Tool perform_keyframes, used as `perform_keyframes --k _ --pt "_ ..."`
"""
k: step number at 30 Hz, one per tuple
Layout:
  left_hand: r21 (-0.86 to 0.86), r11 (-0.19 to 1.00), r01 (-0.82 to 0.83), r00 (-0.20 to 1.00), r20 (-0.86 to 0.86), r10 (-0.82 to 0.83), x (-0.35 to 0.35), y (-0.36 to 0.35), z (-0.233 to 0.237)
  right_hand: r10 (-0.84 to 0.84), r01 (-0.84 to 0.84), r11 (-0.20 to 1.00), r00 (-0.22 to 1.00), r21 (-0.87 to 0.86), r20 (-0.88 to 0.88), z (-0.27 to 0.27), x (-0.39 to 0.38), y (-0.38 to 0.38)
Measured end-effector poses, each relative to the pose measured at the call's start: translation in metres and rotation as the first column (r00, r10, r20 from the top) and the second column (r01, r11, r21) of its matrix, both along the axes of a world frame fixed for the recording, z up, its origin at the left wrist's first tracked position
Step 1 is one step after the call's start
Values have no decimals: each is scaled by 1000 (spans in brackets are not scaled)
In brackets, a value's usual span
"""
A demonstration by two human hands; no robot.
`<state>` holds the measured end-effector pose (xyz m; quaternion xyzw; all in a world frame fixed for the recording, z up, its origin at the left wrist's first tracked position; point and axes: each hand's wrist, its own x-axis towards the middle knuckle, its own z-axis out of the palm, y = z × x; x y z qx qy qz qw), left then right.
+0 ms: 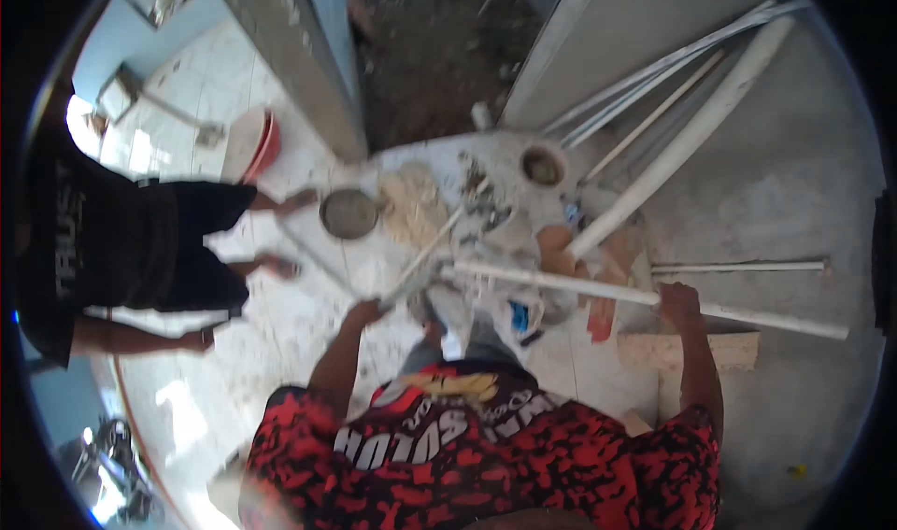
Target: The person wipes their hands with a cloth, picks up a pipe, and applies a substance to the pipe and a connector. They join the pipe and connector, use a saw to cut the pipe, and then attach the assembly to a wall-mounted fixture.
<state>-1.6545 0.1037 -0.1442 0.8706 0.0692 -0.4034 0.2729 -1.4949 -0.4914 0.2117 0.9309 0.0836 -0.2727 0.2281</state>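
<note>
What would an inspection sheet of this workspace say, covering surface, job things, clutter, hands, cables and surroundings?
Surface: dusty concrete floor; tiled floor on the left.
Job's things: white pipe lying across; thin rod, blurred.
Clutter: grey bowl, round pot, spare pipes, wooden block.
Hands: left hand grips the thin rod; right hand grips the white pipe.
Cables: nothing seen.
Surroundings: another person in black stands at left; red basin beyond.
</note>
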Motion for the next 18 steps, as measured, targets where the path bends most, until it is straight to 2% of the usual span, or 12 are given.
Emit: perform_keyframes --k 1,2,5,6,8,10,11,12,13,14,16,18 --pt "15 1000 -1 985 172 -1 2 -1 17 -37 40 999 995 -35 90 18 2 15" --pt "-84 981 -176 984 -53 172 19 -14 76 -74 80 996 985 -31 154 31 2 23" --pt "-85 980 -179 970 151 190 33 -13 76 54 -18 998 800 -66 598 73 12 50" --pt "-96 985 -146 944 284 168 35 -10 74 -59 75 997 695 9 717 90 7 67" --pt "-154 966 -207 951 199 236 60 -17 136 -173 149 983 548 108 818 108 17 79" --pt "-155 969 -193 944 242 227 76 -12 137 -245 54 968 21 244 969 113 25 82" --pt "-157 967 -200 943 237 234 86 -8 137 -244 60 968 33 242 969 109 36 79" --pt "-155 965 -211 945 219 242 89 -5 137 -653 -297 731 -43 614 756 100 51 75" --pt "-173 961 -216 935 248 255 93 -2 135 -925 -597 275 48 753 376 92 61 76" --pt "-191 956 -222 922 280 270 100 0 134 -926 -573 274 61 773 373 97 68 92" --pt "-210 943 -258 900 303 314 107 5 133 -919 -774 -337 395 536 -8 122 78 135" --pt "-175 946 -273 886 337 318 109 11 136 -897 -755 -411 434 511 -81 125 93 157"
